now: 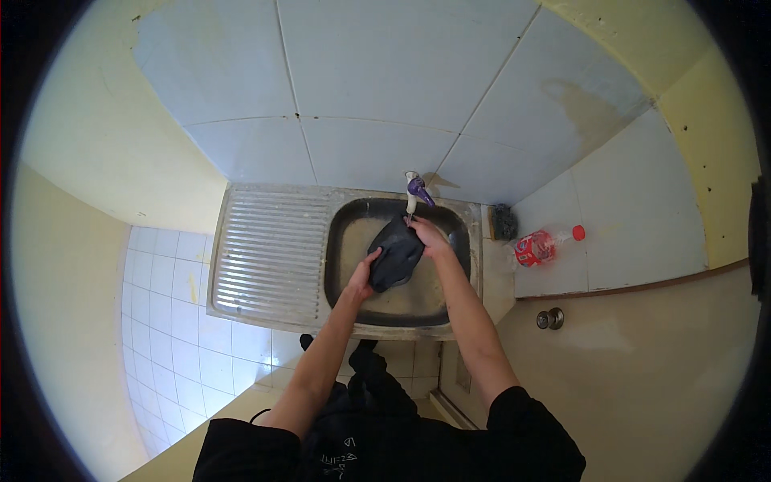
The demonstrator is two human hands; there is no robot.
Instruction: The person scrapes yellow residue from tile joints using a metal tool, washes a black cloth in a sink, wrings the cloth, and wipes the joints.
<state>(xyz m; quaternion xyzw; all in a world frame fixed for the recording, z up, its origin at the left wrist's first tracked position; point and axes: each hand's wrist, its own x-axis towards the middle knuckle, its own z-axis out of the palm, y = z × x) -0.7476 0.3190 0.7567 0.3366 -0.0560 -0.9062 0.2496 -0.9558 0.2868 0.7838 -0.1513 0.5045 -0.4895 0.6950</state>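
Head: dark fabric (393,253) in hands (361,277)

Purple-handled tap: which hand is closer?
Right. The right hand is just below the tap in the picture, at the dark fabric item's upper end; the left hand is farther, down-left of the tap, at the item's lower left side.
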